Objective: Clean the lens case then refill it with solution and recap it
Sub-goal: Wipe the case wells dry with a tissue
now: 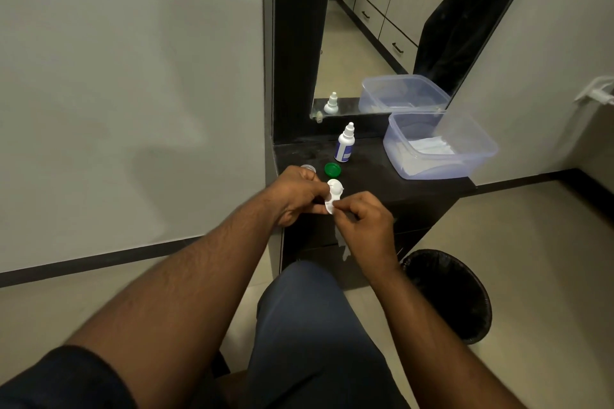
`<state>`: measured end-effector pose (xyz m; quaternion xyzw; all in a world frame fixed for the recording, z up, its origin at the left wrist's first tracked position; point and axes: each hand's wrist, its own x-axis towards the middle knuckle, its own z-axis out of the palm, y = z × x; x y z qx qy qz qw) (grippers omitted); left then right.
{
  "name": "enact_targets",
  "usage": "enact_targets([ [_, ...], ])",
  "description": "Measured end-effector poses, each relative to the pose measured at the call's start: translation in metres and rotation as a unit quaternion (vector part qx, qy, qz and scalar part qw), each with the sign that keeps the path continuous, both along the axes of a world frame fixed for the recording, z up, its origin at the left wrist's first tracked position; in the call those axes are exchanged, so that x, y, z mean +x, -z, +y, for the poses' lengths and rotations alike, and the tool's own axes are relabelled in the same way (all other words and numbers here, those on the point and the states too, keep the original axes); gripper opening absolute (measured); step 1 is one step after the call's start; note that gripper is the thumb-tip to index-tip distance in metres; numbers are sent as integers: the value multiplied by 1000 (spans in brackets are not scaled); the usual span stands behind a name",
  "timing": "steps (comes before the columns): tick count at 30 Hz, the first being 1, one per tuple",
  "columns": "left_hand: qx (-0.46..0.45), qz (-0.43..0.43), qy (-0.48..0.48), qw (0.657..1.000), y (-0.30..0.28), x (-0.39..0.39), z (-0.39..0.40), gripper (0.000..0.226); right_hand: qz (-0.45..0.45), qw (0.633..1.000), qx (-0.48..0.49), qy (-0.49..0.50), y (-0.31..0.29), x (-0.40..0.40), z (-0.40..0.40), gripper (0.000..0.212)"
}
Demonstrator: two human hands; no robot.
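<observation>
There, just below the middle of the frame, the white lens case (333, 196) is held above the dark counter (415, 186), the left hand (295, 196) pinching its left side, the right hand (362, 219) pinching its lower end. Above it lie a green cap (332, 169) and a clear cap (309, 168), then the solution bottle (345, 143) and a plastic tub (438, 146) to its right.

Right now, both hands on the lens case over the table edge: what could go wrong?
1. The lens case is held in the air near the front edge of the table, between the left hand and right hand. A slip could drop it to the floor or into the bin.
2. The green cap lies loose just beyond the hands and could be knocked off.
3. The solution bottle stands upright nearby; a reach might tip it.
</observation>
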<state>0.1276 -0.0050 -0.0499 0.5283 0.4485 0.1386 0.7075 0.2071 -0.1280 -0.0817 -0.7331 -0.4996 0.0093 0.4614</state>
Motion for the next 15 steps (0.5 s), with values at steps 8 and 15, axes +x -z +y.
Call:
enact_targets([
  [8,8,9,-2,1000,-2,-1,-1,22,-30,999,-19,6,-3,-10,6,3],
  [15,12,12,-17,1000,-3,1,-2,20,-29,999,-28,31,2,-15,7,3],
])
